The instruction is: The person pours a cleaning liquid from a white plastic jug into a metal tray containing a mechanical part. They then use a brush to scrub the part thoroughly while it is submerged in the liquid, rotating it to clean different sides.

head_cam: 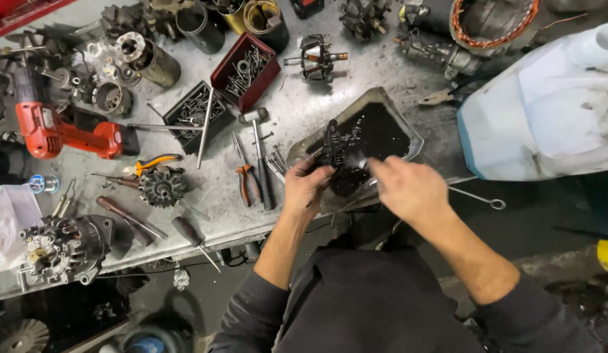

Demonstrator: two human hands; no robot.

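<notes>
A dark, oily metal part (335, 151) is gripped by the closed fingers of the left hand (306, 186) above a metal tray (408, 134) of black liquid at the near edge of the counter (304, 108). The right hand (408, 188) is closed just right of the part; what it grips cannot be told. A hammer (259, 153) and orange-handled pliers (243, 180) lie just left.
</notes>
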